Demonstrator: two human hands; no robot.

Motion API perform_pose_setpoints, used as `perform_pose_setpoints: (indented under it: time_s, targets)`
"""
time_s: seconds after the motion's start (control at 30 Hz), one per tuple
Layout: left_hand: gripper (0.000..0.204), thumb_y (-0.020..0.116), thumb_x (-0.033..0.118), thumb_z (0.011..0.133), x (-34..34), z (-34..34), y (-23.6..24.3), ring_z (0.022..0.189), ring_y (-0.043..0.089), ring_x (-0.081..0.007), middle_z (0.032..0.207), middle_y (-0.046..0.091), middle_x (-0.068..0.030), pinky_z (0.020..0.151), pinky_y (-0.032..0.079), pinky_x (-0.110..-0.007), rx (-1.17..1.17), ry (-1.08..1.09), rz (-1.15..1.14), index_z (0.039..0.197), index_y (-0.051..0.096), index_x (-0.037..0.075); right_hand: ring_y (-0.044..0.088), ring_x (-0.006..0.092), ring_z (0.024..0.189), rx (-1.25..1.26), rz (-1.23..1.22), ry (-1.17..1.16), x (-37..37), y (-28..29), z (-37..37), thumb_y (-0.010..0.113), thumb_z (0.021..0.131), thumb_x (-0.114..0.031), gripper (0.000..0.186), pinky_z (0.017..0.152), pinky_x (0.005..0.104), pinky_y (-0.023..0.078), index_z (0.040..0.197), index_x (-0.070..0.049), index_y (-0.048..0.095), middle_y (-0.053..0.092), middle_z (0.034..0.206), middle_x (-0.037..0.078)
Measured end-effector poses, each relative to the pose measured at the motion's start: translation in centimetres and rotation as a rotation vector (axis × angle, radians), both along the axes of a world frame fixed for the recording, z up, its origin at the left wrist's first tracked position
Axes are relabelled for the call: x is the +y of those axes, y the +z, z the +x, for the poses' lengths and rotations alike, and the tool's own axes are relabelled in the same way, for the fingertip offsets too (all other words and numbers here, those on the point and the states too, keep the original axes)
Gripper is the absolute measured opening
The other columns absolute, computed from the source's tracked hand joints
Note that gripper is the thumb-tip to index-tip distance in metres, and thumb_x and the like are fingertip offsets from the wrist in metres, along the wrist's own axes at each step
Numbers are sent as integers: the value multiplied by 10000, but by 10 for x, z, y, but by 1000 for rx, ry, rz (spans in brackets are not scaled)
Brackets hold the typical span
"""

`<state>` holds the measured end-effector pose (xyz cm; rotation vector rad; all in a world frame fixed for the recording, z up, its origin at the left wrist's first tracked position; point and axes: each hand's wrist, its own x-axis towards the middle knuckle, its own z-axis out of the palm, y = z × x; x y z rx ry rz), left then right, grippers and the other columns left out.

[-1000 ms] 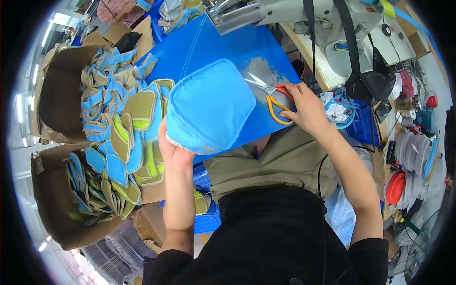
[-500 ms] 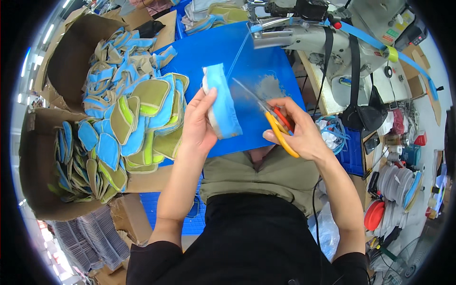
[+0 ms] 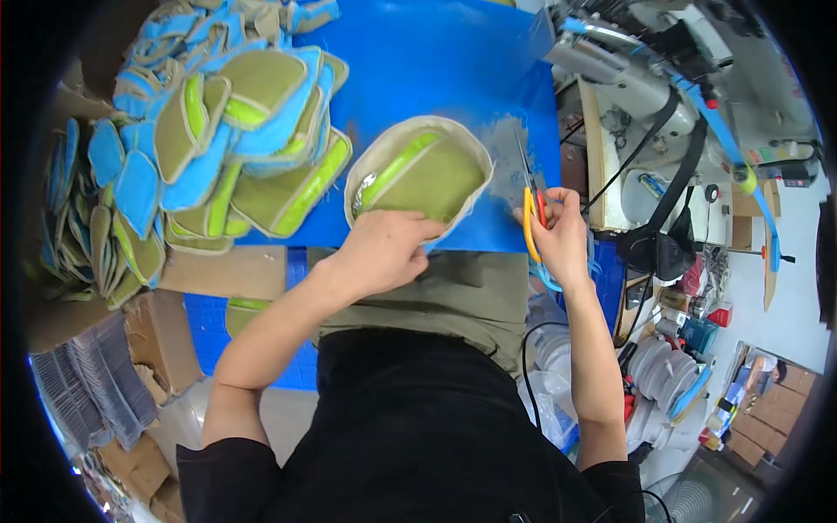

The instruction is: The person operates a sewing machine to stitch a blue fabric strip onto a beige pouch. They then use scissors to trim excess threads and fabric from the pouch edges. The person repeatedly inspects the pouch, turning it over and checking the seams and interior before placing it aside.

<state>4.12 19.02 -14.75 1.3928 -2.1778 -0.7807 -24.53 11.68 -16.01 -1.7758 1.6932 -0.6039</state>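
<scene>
My left hand [image 3: 385,251] grips the near edge of a rounded olive fabric piece [image 3: 436,185]. Beige binding runs round its rim, and a bright green strip crosses its upper left. The fingers lie over its olive face, palm down. In my right hand [image 3: 562,234] is a pair of scissors [image 3: 529,222] with yellow and red handles, blades pointing away from me. The blades look nearly closed, just right of the fabric piece and apart from it. Both hands are over the near edge of the blue tabletop [image 3: 410,78].
At left a heap of olive, green and blue fabric pieces [image 3: 270,87] spreads to the table, by a cardboard box [image 3: 52,301]. A sewing machine [image 3: 628,83] stands at right, with hanging black straps [image 3: 689,166]. Tape rolls [image 3: 667,370] lie lower right; stacked grey pieces [image 3: 100,379] lower left.
The fabric in my left hand showed a narrow blue side; now a broad olive face is up. The scissors moved right and their blades now point straight away. The whole view shifted.
</scene>
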Motion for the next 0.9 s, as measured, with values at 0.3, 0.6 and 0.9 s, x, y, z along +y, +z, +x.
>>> perform_pose_setpoints:
  time_s: [0.3,0.6,0.9]
  targets:
    - [372,673,66,716,22,25,-21,772,643,-279,808,597,-64,675,534,-440,-175,-118,-5,1068,754,154,690,237,815,56,-106,154,-12,-19,12,787,851,-118,370,743,348,560,1172,-1,647,682,1029,138]
    - [289,730,237,860,14,16,-9,1101,606,-322,1221,627,-138,918,505,-456,-45,-19,-97,1065,708,34,726,268,847,-104,-79,220,-27,-20,69,753,839,-168,298,736,369,551,1094,-17,723,733,942,155]
    - [413,668,237,925,-19,-8,-40,1365,485,-373,1440,532,-195,1113,436,-467,-141,33,-64,1224,626,-44,745,267,780,123,-40,244,-52,-33,89,655,845,-153,264,730,373,556,1021,21,747,751,856,188]
